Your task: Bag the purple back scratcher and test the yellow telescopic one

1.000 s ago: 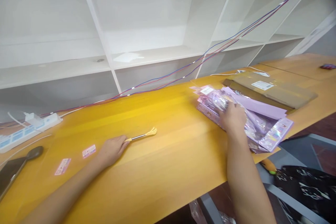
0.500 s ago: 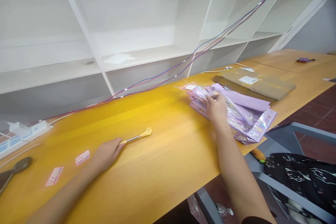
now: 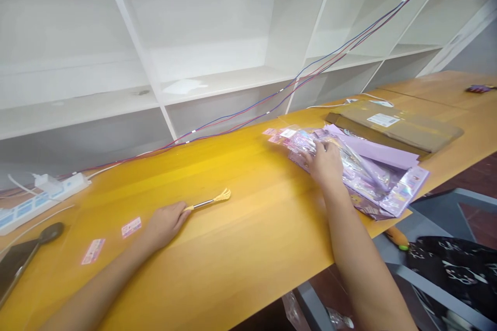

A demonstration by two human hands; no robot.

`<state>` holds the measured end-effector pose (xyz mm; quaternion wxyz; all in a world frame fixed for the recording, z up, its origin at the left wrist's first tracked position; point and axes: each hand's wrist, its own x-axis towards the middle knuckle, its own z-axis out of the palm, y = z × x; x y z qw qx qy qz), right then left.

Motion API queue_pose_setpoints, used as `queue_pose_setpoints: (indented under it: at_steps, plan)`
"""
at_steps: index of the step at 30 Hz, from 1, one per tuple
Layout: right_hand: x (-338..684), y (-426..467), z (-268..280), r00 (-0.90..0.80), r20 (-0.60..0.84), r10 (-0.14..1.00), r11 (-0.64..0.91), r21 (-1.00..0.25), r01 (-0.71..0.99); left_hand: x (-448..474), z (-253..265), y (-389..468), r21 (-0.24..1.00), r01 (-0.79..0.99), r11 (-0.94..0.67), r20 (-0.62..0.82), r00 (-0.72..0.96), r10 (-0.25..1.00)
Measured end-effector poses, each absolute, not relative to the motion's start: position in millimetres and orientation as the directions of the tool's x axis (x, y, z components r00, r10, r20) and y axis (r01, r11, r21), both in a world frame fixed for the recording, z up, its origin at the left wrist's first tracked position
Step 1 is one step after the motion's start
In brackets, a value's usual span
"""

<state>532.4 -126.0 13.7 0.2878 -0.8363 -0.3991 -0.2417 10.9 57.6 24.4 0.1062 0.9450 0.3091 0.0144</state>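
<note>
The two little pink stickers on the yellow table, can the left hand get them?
Probably yes: the two little pink stickers lie flat beside the left hand, nothing between, though it holds a small claw-tipped stick.

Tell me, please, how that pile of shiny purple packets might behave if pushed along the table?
The purple packets look glossy and loosely fanned, so they would probably slide apart. They seem thin, likely floppy and light. Some overhang the table edge and might slip off.
</note>
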Motion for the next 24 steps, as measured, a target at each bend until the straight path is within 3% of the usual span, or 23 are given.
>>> queue_pose_setpoints:
  at_steps: [6,13,24]
  plan:
    - [539.7,-133.8,20.0,0.714,0.460,0.528,-0.618,-0.369,0.695,7.9,16.6,61.3,0.197,0.573,-0.795,-0.027,0.814,0.580]
    - [549.1,-148.0,28.9,0.772,0.541,0.333,-0.526,-0.573,0.628,5.0,9.7,64.6,0.185,0.554,-0.812,0.008,0.825,0.565]
    - [545.1,-153.2,37.9,0.765,0.572,0.296,-0.571,-0.535,0.622,4.4,8.8,64.9,0.143,0.547,-0.825,0.014,0.832,0.554]
